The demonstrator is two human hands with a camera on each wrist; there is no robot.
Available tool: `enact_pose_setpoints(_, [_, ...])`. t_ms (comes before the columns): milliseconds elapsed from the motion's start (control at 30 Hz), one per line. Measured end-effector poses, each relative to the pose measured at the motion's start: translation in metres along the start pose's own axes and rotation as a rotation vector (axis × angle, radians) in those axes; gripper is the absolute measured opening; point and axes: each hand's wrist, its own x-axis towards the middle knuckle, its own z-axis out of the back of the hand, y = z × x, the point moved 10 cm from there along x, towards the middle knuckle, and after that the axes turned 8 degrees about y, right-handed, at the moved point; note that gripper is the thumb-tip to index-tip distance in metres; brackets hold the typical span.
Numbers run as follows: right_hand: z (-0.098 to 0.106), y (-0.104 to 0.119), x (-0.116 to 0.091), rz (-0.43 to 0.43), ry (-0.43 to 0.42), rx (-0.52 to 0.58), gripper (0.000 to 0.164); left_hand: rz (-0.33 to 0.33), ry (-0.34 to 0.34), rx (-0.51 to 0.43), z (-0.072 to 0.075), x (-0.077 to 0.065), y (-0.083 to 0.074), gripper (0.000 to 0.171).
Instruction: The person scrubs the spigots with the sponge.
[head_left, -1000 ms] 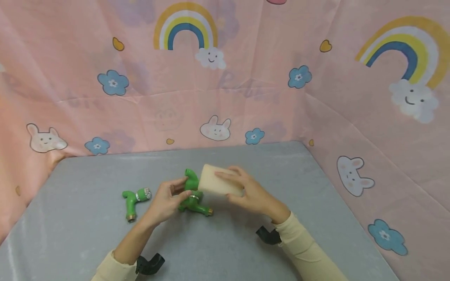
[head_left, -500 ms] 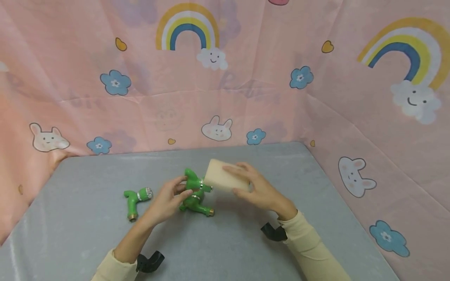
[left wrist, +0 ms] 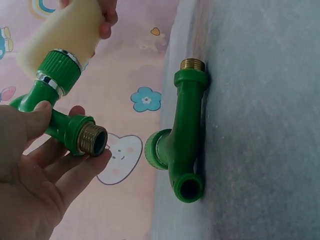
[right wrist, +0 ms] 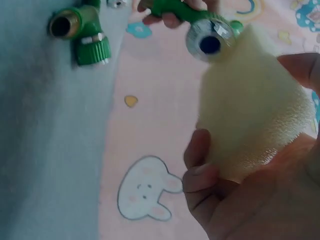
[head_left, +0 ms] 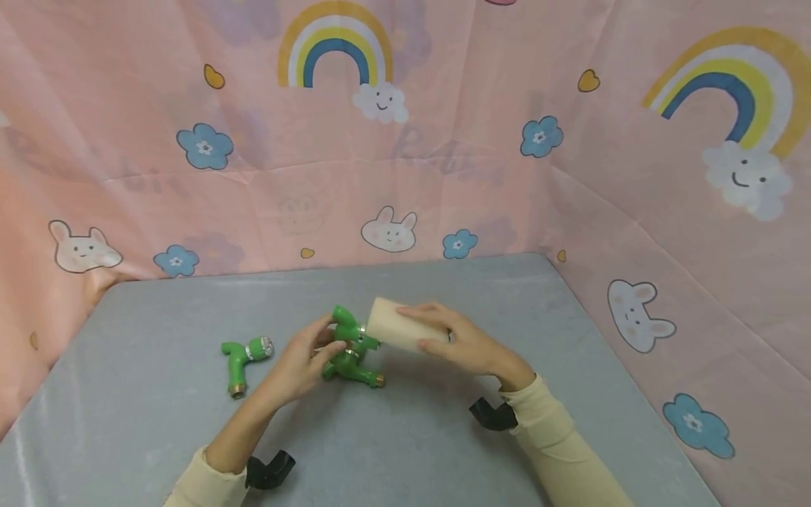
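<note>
In the head view, my left hand (head_left: 300, 362) holds a green tap (head_left: 345, 329) above the table. Seen from the left wrist, thumb and fingers grip the tap body (left wrist: 57, 122), its brass threaded end pointing out past the fingertips. My right hand (head_left: 469, 346) grips a cream sponge (head_left: 400, 327) between thumb and fingers. The sponge (right wrist: 250, 105) is against or very close to the tap's ribbed round end (right wrist: 210, 40) in the right wrist view. A second green tap (head_left: 356, 373) lies on the table just below the held one.
A third green tap (head_left: 237, 365) lies on the grey table (head_left: 405, 451), left of my left hand. A pink printed cloth (head_left: 443, 197) hangs behind the table and along its right side. Black mounts (head_left: 271, 470) sit at both wrists.
The sponge first moved right and up, uncovering more of the held tap's end, then dipped slightly and turned. The left hand has stayed nearly in place; the taps on the table have not moved.
</note>
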Motion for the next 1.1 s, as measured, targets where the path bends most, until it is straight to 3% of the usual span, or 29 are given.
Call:
enact_pose_setpoints(133, [0.007, -0.002, -0.005, -0.009, 0.002, -0.012, 0.052, 0.022, -0.003, -0.027, 0.001, 0.001, 0.004, 0.044])
enact_pose_setpoints(267, [0.011, 0.002, -0.006, 0.004, -0.052, -0.005, 0.056, 0.016, -0.004, -0.054, 0.000, 0.003, 0.005, 0.043])
enact_pose_setpoints(500, [-0.007, 0.015, 0.005, 0.066, -0.064, -0.025, 0.061, -0.038, 0.013, -0.079, -0.005, 0.005, 0.001, 0.040])
enact_pose_setpoints(667, [-0.010, 0.011, 0.005, 0.038, -0.051, -0.057, 0.059, -0.010, -0.012, -0.080, 0.001, 0.004, 0.002, 0.037])
enact_pose_setpoints(867, [0.001, 0.008, -0.002, -0.012, -0.043, -0.115, 0.059, 0.000, -0.044, -0.028, 0.008, 0.002, 0.002, 0.031])
enact_pose_setpoints(1100, [0.019, 0.018, -0.008, 0.060, -0.177, -0.113, 0.062, -0.007, -0.048, 0.001, 0.010, 0.001, -0.002, 0.031])
